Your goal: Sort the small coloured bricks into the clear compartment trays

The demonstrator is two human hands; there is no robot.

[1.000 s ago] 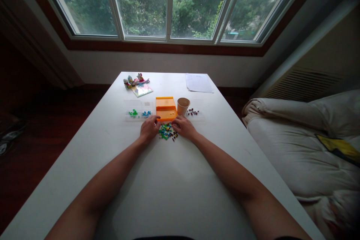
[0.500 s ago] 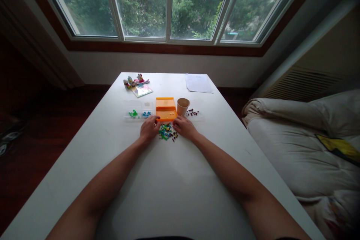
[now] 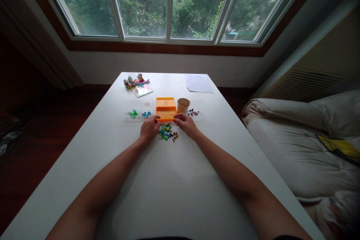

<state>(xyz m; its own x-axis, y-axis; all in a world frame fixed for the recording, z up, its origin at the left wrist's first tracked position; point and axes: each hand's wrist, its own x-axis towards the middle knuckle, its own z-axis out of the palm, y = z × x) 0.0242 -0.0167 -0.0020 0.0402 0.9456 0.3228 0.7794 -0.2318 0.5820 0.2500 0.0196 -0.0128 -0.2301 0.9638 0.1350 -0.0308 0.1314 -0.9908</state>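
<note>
An orange plastic tray with a raised back section lies open on the white table, with a few tiny pale pieces at its right side. My left hand grips the tray's front left corner between thumb and fingers. At the front right corner is my right hand, fingertips pinched together over the edge; whatever they hold is too small to make out. Between my hands, just in front of the tray, lies a loose pile of tiny building bricks, green, blue, yellow and dark brown.
A brown paper cup stands right of the tray, by dark brown bricks in a clear case. Left, another clear case holds green bricks and blue bricks. Farther back are small figures, a card and paper.
My right hand has moved slightly up and right, from the pile's edge to the tray's front right corner. My left hand keeps its place at the left corner.
</note>
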